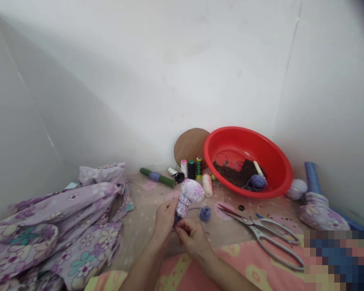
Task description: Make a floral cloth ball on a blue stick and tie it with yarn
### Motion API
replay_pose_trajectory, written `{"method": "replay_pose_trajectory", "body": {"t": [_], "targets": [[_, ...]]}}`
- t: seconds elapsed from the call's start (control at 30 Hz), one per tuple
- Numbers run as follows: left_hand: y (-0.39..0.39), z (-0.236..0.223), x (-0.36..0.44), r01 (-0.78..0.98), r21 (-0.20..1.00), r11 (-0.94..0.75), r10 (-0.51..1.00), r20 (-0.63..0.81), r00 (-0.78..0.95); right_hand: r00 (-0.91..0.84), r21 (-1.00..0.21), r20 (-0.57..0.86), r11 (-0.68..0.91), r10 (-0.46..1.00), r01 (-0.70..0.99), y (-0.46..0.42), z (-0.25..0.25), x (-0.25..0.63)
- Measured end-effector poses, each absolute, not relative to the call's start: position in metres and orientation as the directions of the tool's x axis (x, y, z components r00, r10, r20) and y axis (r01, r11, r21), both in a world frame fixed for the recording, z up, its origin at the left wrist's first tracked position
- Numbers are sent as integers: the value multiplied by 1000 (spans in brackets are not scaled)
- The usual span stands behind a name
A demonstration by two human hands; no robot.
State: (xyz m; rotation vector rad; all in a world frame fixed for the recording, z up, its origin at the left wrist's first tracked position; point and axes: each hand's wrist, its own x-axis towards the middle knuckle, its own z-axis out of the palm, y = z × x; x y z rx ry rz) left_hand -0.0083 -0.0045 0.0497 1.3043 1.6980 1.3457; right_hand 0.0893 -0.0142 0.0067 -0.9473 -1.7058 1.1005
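My left hand (165,218) is closed round the lower part of a floral cloth bundle (193,190), a padded round head tied at its neck with purple yarn. A dark blue handle end shows between the two hands. My right hand (192,238) is pinched at that lower end, its thumb and fingertips together; what lies between them is too small to make out. Just right of the bundle rests a small ball of purple yarn (205,213), and a strand runs from it toward the bundle.
Large scissors (257,230) lie partly open at right. Behind stands a tilted red basin (286,165) with dark crumbly matter and yarn. Thread spools (191,169), a green stick (166,180) and a cardboard disc (188,143) sit near the wall. Floral fabric (87,226) is heaped at left; another bundle (320,214) at right.
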Motion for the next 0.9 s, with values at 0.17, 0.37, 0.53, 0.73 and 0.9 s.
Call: {"method": "replay_pose_trajectory", "body": {"t": [0.17,0.37,0.53,0.73,0.9], "targets": [[-5,46,-5,334,942,32,970,51,-238,-283,-546,719,767,635,336,-5,19,116],[-2,23,1,481,876,12,979,88,-186,-365,-490,638,723,678,487,14,29,134],[3,5,5,677,736,19,971,148,-187,-467,-416,383,600,797,684,15,37,139],[5,-2,8,741,668,65,977,110,-185,-479,-220,247,530,842,819,14,36,129],[1,-1,9,751,657,66,973,124,-194,-434,-264,246,490,867,831,16,37,122]]}}
